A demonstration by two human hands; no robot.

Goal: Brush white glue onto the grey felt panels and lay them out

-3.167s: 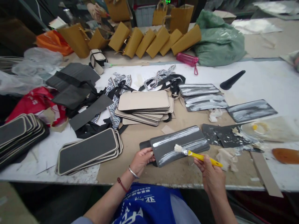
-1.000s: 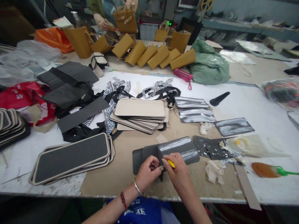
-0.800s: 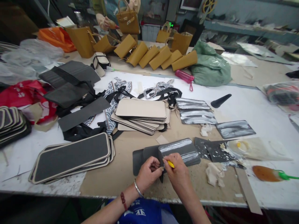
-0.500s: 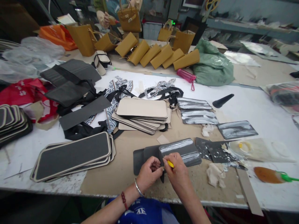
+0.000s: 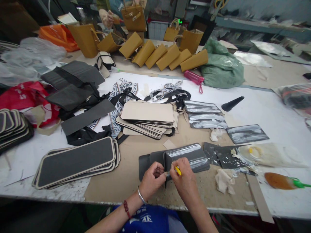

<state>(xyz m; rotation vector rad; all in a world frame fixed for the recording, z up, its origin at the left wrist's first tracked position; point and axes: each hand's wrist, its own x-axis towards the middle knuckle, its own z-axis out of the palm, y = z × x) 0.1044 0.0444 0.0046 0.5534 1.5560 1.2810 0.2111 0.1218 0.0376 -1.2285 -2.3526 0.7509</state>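
My left hand [image 5: 152, 179] and my right hand [image 5: 186, 181] meet at the near edge of the table over a dark grey rectangular piece [image 5: 188, 155] streaked with white glue. The right hand is closed round a yellow-handled brush [image 5: 178, 170], of which only a bit of handle shows. My left fingers are curled and pinch at the near left edge of the grey piece, close to the brush tip. More dark grey pieces [image 5: 148, 160] lie under and to the left of it.
A stack of beige boards [image 5: 148, 113] lies ahead. Grey boards with beige rims [image 5: 75, 160] are at the left. Glued grey pieces [image 5: 205, 119] dry at the right, by a glue sheet [image 5: 269, 155] and rag [image 5: 223, 179]. Tan bags [image 5: 160, 55] line the far side.
The brush was stroking glue across the grey piece with my hands apart. Both hands have since come together at its near left edge and barely move over the last second.
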